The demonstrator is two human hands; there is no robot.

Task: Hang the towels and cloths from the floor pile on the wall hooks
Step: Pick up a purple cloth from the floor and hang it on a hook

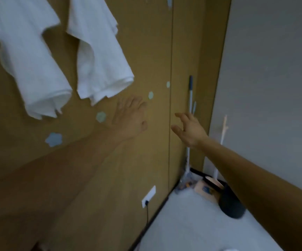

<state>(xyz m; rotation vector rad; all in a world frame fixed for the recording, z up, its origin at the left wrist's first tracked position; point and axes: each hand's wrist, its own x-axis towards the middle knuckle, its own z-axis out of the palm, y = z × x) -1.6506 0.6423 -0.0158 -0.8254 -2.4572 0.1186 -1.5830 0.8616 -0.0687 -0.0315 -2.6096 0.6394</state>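
Observation:
Two white towels hang on the brown wooden wall at the upper left, one (25, 57) further left and one (99, 57) beside it. Below the second towel my left hand (128, 118) is stretched out with spread fingers close to the wall, holding nothing. My right hand (188, 129) reaches forward to the right of it, fingers loosely apart and empty. Small pale flower-shaped hooks or stickers (101, 116) dot the wall around my left hand. The floor pile is out of view.
A mop handle (190, 95) leans in the corner where the wooden wall meets a grey wall. At the corner's base lie a dark bag (230, 203) and small clutter. A white wall socket (148, 196) with a black cable sits low on the wall.

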